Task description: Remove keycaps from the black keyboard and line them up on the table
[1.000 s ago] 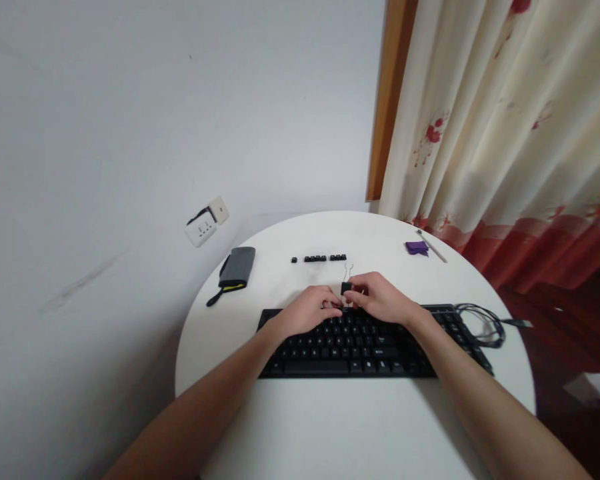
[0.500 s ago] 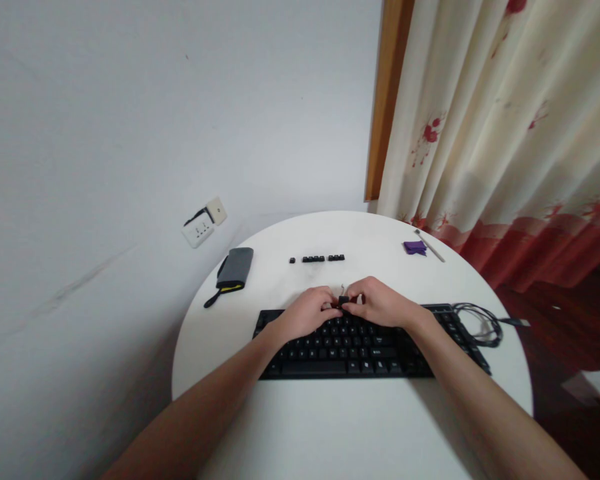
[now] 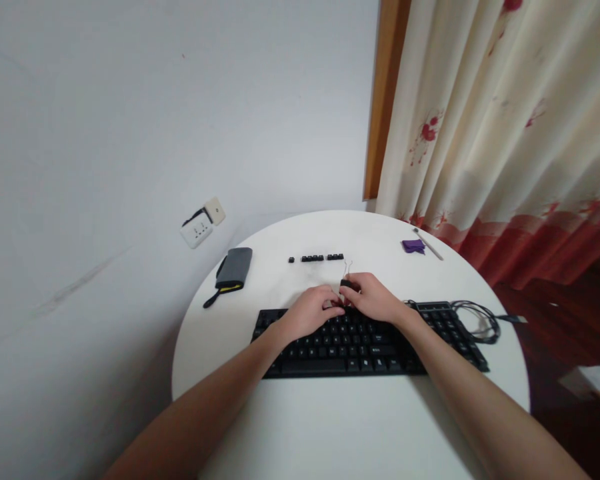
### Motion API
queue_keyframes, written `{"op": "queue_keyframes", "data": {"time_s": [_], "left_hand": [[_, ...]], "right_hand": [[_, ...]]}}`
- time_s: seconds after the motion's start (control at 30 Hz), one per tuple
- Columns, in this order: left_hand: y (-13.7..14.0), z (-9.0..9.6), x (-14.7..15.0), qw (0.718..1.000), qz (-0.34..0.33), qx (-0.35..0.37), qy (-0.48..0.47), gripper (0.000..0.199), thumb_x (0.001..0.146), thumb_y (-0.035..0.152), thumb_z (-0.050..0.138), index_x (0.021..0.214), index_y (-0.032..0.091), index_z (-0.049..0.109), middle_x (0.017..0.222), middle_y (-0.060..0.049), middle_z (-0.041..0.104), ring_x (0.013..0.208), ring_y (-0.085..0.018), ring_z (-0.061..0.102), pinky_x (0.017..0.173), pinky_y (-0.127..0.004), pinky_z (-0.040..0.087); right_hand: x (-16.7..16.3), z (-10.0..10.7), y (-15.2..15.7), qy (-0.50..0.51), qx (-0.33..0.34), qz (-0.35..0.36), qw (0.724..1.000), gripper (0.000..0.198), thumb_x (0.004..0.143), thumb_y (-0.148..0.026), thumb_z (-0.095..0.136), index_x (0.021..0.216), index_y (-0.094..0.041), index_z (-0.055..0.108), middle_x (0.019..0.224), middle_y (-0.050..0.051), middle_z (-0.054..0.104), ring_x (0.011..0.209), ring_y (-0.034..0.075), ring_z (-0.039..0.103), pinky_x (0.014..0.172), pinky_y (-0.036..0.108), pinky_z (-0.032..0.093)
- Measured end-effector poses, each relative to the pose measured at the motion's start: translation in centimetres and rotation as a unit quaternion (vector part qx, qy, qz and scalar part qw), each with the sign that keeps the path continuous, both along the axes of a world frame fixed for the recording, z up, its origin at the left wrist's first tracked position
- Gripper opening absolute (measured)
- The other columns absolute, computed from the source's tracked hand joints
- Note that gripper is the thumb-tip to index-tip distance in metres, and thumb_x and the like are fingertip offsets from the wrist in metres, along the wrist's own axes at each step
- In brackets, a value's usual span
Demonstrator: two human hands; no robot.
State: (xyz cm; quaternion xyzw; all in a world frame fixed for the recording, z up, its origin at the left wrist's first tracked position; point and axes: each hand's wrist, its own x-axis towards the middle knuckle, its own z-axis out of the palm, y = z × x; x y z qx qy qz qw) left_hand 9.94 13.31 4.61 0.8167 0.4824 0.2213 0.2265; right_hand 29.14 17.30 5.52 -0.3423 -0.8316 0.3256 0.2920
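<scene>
Several keys (image 3: 313, 258) lie off, lined up beyond keyboard (image 3: 313, 367); most others seated. Right hand (image 3: 374, 296) pinches puller (image 3: 345, 283); left hand (image 3: 309, 312) at back edge, cannot tell grip.

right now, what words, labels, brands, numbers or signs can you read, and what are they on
None can be read with certainty.
Keyboard: pale markings on the keys, too small and blurred to quote.
Loose keycaps: any markings are too small to read.
Black wire tool: no lettering can be made out, and fingers partly cover it.
Grey pouch: no text visible.
Wall socket: holes show, but no readable text.
</scene>
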Motion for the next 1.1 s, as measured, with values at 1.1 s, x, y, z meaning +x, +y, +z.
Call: {"op": "queue_keyframes", "data": {"time_s": [1.1], "left_hand": [[-0.2, 0.4, 0.6, 0.979, 0.024, 0.178, -0.093, 0.019, 0.09, 0.017, 0.063, 0.107, 0.021, 0.068, 0.108, -0.006, 0.063, 0.097, -0.018, 0.062, 0.09, -0.036, 0.054]], "right_hand": [[-0.9, -0.6, 0.1, 0.155, -0.071, -0.067, 0.983, 0.029, 0.098, -0.042, 0.044, 0.084, -0.019, 0.052, 0.068, 0.004, 0.069, 0.062, 0.016, 0.067, 0.06, 0.025, 0.052]]}}
